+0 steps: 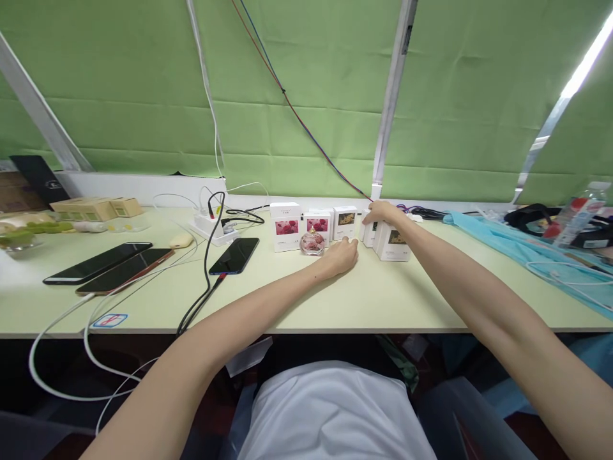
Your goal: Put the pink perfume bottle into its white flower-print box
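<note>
My right hand (pixel 383 211) reaches over from the right and grips a white box (pixel 368 235) from above, with its thumb on the near side. Beside that box stands another white box (pixel 394 246) with a yellow picture. My left hand (pixel 341 257) rests on the table with curled fingers; what they may hold is hidden. It lies just in front of a white box with a dark yellow picture (pixel 345 222). Left of it stands a round glass perfume bottle (pixel 312 243) with pink patterning and a gold top. Behind the bottle are white boxes with red flower pictures (pixel 287 227).
A phone (pixel 234 255) lies at left beside a power strip (pixel 213 229) with black cables. Two more dark devices (pixel 98 263) and white cables lie further left. At right are blue cloth (pixel 502 246) and a plastic bottle (pixel 582 214). A green curtain (pixel 306 96) hangs behind.
</note>
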Demonstrator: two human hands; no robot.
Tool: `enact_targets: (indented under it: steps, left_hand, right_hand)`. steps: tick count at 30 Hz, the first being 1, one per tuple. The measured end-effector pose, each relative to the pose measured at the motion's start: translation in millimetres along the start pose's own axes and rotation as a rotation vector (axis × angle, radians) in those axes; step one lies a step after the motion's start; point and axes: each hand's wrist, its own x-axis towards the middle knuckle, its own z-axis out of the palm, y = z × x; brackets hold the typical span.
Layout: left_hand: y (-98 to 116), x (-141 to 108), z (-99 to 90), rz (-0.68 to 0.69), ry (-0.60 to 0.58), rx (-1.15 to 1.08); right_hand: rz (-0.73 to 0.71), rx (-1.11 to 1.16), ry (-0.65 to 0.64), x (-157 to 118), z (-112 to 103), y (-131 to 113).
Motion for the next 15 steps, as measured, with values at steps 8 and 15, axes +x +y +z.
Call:
enact_targets:
  steps: [8,15]
  left_hand:
    - [8.4,-7.0,-6.5,0.001,-0.035,0.062]
    - [9.7,-8.1,-5.7,-0.007,-0.039,0.075]
  right_hand:
    - [0.048,0.017,-0.077,-4.0,-8.1,-2.0]
    - [0.158,0.052,-0.005,1.6,1.2,3.3]
